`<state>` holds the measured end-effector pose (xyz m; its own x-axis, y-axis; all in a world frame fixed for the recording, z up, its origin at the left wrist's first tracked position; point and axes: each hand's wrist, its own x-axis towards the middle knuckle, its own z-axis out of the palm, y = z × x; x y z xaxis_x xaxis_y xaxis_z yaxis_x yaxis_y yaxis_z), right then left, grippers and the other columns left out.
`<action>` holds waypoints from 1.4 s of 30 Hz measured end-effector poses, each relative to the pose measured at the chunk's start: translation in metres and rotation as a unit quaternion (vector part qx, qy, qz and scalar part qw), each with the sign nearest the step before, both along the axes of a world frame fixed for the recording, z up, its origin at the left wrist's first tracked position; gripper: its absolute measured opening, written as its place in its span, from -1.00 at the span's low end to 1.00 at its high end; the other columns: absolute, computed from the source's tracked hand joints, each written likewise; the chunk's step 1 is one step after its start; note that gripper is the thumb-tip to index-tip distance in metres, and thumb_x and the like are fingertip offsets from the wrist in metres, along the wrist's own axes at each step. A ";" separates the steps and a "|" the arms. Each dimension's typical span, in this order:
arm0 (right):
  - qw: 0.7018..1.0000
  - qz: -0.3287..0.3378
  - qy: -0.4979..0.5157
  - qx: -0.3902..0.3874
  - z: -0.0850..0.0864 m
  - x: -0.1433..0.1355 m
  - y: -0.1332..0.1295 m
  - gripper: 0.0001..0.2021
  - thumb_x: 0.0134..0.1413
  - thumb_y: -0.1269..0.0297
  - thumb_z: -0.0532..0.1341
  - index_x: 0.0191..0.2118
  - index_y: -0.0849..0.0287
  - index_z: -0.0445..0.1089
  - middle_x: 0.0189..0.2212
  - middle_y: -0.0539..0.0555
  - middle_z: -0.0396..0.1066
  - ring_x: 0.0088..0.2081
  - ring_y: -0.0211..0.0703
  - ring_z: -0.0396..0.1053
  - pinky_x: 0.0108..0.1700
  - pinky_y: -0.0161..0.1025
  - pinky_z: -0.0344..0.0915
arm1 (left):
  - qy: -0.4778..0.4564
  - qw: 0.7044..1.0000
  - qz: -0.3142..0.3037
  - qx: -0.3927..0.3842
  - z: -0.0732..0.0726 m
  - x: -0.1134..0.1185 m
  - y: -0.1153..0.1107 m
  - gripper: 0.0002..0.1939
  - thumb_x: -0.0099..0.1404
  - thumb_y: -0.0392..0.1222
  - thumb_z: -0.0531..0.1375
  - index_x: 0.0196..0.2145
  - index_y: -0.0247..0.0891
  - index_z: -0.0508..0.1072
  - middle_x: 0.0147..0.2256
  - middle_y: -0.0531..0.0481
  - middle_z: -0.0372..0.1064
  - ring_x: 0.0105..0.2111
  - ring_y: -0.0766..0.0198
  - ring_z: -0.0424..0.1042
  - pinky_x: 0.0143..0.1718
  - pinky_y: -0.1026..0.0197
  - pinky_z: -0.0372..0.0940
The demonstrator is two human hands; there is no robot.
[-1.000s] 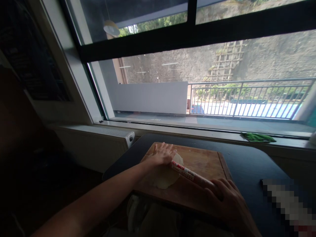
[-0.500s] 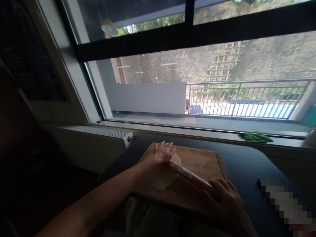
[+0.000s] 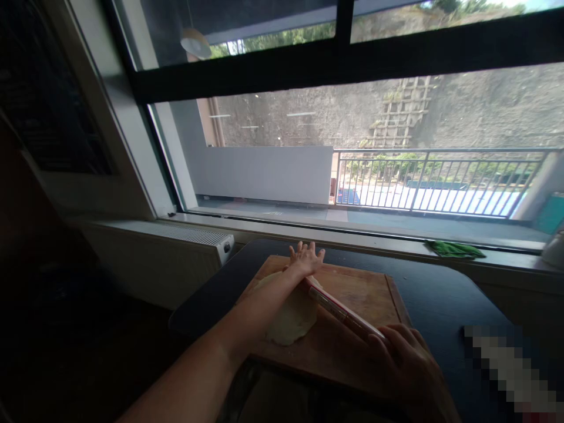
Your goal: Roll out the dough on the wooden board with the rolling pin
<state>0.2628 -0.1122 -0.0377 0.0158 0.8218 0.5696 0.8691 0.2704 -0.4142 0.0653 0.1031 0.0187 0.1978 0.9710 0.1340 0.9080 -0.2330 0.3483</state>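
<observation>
While left hand (image 3: 306,259) splays open | right hand (image 3: 409,355) grips rod (image 3: 346,314) | dough (image 3: 291,322) on wooden board (image 3: 363,294), dark table (image 3: 445,296) | window (image 3: 282,73) beyond

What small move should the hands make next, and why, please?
Probably curl the left hand over the stick's far end: its fingers are spread open there, at the far side of the board, while the right hand grips the stick near the other end. The dough lies by the far end.

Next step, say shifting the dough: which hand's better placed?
Probably left: the left hand, fingers spread, is right by the dough; the right hand grips the near end of the rod, farther off.
</observation>
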 end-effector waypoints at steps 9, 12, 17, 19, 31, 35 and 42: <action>0.999 0.054 0.004 0.002 0.003 0.000 -0.003 -0.77 0.11 0.04 0.07 -0.31 0.02 0.38 -0.28 0.01 0.38 -0.17 -0.08 0.26 -0.18 -0.15 0.22 | 0.096 0.995 0.026 0.005 -0.011 -0.057 -0.066 -0.35 0.30 0.18 -0.26 0.23 -0.18 -0.01 0.25 -0.06 -0.11 0.25 0.02 -0.24 0.17 -0.22 -0.36; 0.998 0.059 0.002 0.001 0.006 0.001 -0.005 -0.77 0.11 0.05 0.07 -0.30 0.03 0.39 -0.28 0.02 0.38 -0.17 -0.08 0.26 -0.19 -0.15 0.23 | 0.149 0.989 -0.012 0.005 -0.011 -0.084 -0.095 -0.33 0.30 0.22 -0.31 0.26 -0.14 -0.09 0.27 -0.07 -0.22 0.26 0.05 -0.36 0.15 -0.26 -0.41; 0.998 0.049 -0.022 -0.015 0.005 0.002 -0.003 -0.78 0.14 0.07 0.05 -0.30 0.01 0.37 -0.28 0.01 0.39 -0.18 -0.09 0.27 -0.21 -0.16 0.24 | 0.172 0.984 -0.052 -0.005 -0.007 -0.075 -0.078 -0.33 0.30 0.22 -0.32 0.25 -0.14 -0.07 0.28 -0.07 -0.27 0.27 0.07 -0.40 0.16 -0.25 -0.45; 0.999 0.031 -0.031 -0.017 0.001 0.003 0.000 -0.78 0.13 0.06 0.05 -0.24 0.00 0.36 -0.26 0.00 0.39 -0.16 -0.08 0.27 -0.20 -0.16 0.24 | 0.151 0.987 -0.048 -0.010 -0.006 -0.060 -0.054 -0.32 0.29 0.22 -0.31 0.25 -0.16 -0.06 0.28 -0.05 -0.25 0.27 0.09 -0.37 0.17 -0.22 -0.42; 1.000 0.008 0.000 -0.002 0.004 -0.001 -0.002 -0.75 0.16 0.07 0.00 -0.25 -0.02 0.38 -0.24 -0.01 0.39 -0.16 -0.10 0.26 -0.19 -0.16 0.23 | 0.098 0.994 0.038 -0.015 -0.006 -0.040 -0.023 -0.33 0.28 0.19 -0.32 0.23 -0.14 0.00 0.25 -0.03 -0.11 0.26 0.06 -0.25 0.17 -0.17 -0.28; 0.999 0.036 0.017 0.004 0.008 -0.002 -0.005 -0.76 0.15 0.07 0.03 -0.28 0.00 0.39 -0.25 -0.01 0.38 -0.16 -0.10 0.26 -0.16 -0.15 0.21 | 0.128 0.991 0.026 -0.025 -0.010 -0.074 -0.070 -0.36 0.30 0.15 -0.33 0.24 -0.14 -0.02 0.26 -0.02 -0.14 0.25 0.05 -0.25 0.18 -0.16 -0.30; 1.000 0.013 0.003 -0.028 0.006 -0.002 -0.004 -0.74 0.16 0.06 0.00 -0.23 0.01 0.37 -0.23 -0.01 0.38 -0.13 -0.08 0.25 -0.14 -0.13 0.20 | 0.135 0.990 0.032 -0.033 -0.007 -0.068 -0.063 -0.34 0.29 0.14 -0.29 0.25 -0.23 -0.07 0.26 -0.09 -0.17 0.25 0.00 -0.28 0.16 -0.23 -0.34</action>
<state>0.2609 -0.1161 -0.0316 -0.0027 0.8528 0.5222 0.8594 0.2690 -0.4348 -0.0025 0.0403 0.0112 0.1547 0.9878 0.0196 0.9823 -0.1559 0.1034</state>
